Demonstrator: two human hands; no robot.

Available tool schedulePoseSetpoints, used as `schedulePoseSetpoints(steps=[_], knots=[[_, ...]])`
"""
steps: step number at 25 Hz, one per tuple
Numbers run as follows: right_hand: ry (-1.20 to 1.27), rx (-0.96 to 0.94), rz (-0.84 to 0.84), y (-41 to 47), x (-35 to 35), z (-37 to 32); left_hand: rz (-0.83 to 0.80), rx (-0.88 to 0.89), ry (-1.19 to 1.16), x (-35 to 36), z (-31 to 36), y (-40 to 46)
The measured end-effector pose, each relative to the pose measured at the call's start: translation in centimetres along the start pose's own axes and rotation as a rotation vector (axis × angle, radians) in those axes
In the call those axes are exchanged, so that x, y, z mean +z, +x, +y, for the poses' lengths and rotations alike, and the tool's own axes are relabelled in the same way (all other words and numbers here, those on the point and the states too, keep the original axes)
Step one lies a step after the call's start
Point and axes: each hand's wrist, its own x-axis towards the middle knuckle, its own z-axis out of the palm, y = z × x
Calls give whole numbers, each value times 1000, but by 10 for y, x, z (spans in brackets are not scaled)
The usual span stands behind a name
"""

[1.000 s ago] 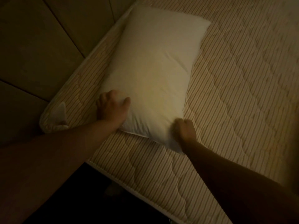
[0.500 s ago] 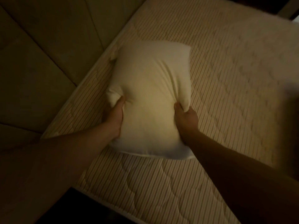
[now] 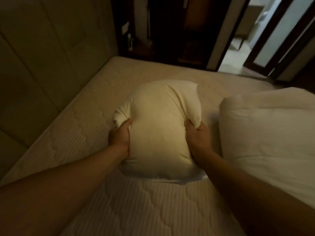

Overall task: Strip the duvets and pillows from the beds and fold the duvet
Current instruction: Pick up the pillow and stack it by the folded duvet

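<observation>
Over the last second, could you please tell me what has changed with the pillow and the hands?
The pillow has come up off the mattress, where it lay flat by the headboard. The left hand and right hand, which were at its near end, now grip its two sides, bunching the fabric. The view has swung right, revealing white bedding. The mattress remains bare.

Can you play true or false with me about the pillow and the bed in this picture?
1. Both hands grip the pillow. True: the left hand and the right hand squeeze its sides.
2. The mattress has a sheet with flowers. False: it is bare, striped and quilted.
3. White bedding lies to the right of the pillow. True.
4. The doorway behind the bed is dark. False: light shows through it.
</observation>
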Motion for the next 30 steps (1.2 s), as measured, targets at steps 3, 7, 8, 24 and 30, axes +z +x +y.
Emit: schedulePoseSetpoints(steps=[3, 7, 8, 24, 30], knots=[[16, -58, 59, 29, -121, -18, -79, 92, -32, 88, 20, -85], [14, -119, 163, 65, -255, -35, -190, 177, -82, 193, 42, -172], [14, -119, 186, 72, -282, -38, -220, 191, -91, 217, 47, -190], [-429, 375, 438, 195, -606, 124, -703, -295, 400, 471, -76, -314], [-606, 222, 201, 300, -601, 124, -484, -113, 414, 554, -133, -310]])
